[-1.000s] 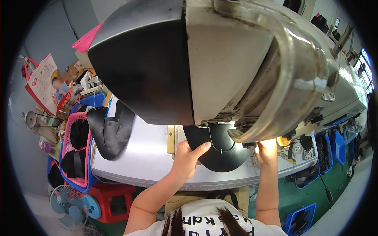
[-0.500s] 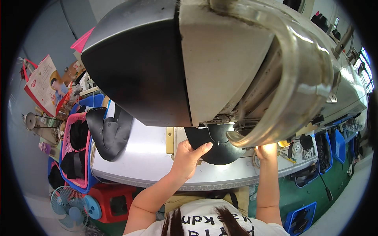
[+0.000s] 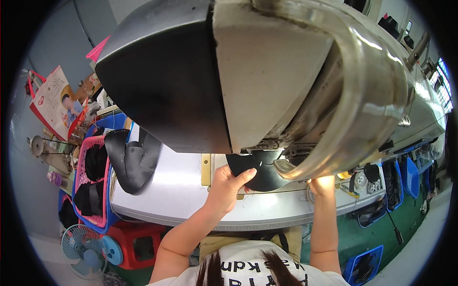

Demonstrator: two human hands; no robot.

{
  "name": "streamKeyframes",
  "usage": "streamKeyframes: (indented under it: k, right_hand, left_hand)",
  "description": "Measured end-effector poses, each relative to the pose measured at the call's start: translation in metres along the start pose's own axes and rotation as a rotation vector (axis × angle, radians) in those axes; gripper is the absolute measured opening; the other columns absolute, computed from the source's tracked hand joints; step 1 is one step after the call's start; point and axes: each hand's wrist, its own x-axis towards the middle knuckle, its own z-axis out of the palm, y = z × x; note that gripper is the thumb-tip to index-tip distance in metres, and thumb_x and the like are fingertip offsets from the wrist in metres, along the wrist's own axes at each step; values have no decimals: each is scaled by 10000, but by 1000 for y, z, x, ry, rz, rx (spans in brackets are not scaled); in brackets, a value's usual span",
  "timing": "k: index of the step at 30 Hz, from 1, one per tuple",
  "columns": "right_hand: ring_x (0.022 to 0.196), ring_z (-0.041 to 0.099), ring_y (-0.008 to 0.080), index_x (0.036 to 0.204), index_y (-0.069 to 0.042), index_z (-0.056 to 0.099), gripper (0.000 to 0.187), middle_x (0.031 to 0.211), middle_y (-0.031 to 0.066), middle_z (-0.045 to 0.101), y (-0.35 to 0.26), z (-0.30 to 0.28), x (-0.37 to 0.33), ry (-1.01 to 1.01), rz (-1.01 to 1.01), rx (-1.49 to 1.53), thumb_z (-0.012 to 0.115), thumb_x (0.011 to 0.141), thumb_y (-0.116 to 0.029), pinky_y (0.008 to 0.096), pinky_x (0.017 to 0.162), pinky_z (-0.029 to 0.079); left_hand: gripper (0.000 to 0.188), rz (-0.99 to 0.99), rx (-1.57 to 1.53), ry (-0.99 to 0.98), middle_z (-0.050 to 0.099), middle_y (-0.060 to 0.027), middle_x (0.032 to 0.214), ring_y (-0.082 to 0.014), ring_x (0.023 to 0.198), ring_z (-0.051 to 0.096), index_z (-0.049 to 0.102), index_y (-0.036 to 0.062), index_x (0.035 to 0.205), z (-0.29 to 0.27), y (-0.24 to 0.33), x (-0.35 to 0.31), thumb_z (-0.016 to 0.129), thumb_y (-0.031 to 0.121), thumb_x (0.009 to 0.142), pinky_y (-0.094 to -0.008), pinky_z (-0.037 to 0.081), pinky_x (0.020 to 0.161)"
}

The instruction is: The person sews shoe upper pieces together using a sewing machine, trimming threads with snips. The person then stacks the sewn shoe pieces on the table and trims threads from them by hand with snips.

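Observation:
A black curved sheet piece, leather-like [image 3: 255, 178], lies on the white table [image 3: 176, 200] under the head of a large sewing machine [image 3: 272, 71]. My left hand [image 3: 226, 186] pinches its near left edge, thumb on top and fingers beneath. The piece's far part disappears below the machine head. My right hand [image 3: 323, 185] is beside the machine's curved metal guard [image 3: 377, 114], in lit glare. That guard covers most of its fingers, so I cannot make out whether they hold anything.
Folded black pieces [image 3: 136, 159] lie at the table's left. Beyond them stands a pink basket [image 3: 81, 162] with black pieces. A red stool [image 3: 126, 243] and a fan [image 3: 86, 250] are lower left. Bobbins [image 3: 365, 181] sit at right; blue bins [image 3: 409, 176] stand past the table.
The black piece has slid farther under the machine head, so less of it shows on the near side. My left hand has moved slightly away from me with it. The right hand barely shifted.

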Motion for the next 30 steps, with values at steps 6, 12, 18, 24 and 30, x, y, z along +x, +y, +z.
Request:
streamKeyframes:
  k: [6, 12, 18, 24, 30]
  right_hand:
    - [463, 507, 136, 906, -23, 467, 157, 680, 77, 527, -8, 25, -13, 68, 66, -97, 508, 791, -123, 205, 321, 379]
    - [391, 474, 140, 862, 32, 457, 94, 577, 94, 510, -9, 32, -22, 40, 9, -79, 448, 775, -3, 194, 344, 354]
    - [374, 495, 142, 782, 38, 472, 75, 531, 77, 503, -12, 50, -43, 146, 91, -144, 522, 737, 3, 203, 317, 353]
    - [509, 567, 198, 1038, 32, 341, 343, 628, 99, 503, -6, 60, -67, 137, 158, -140, 511, 740, 12, 230, 346, 426]
    - [505, 559, 193, 1028, 36, 346, 328, 662, 118, 512, -3, 55, -72, 90, 202, -153, 510, 746, 4, 222, 339, 423]
  left_hand:
    - [139, 72, 32, -20, 574, -24, 716, -80, 581, 529, 557, 40, 760, -5, 1, 4, 631, 153, 727, -208, 422, 480]
    - [124, 64, 28, -54, 576, -32, 709, -84, 564, 530, 558, 39, 761, -8, 3, 6, 622, 142, 733, -204, 421, 476]
    - [100, 108, 103, -63, 573, -19, 684, -73, 570, 528, 557, 36, 763, -14, 14, 12, 597, 125, 739, -196, 409, 468]
    - [85, 91, 12, -94, 569, -3, 682, -50, 556, 507, 565, 48, 796, -21, 17, 24, 587, 85, 722, -175, 371, 437]
    - [60, 111, -38, -46, 557, -7, 689, -58, 577, 495, 559, 53, 790, -15, 23, 19, 573, 83, 740, -195, 364, 473]
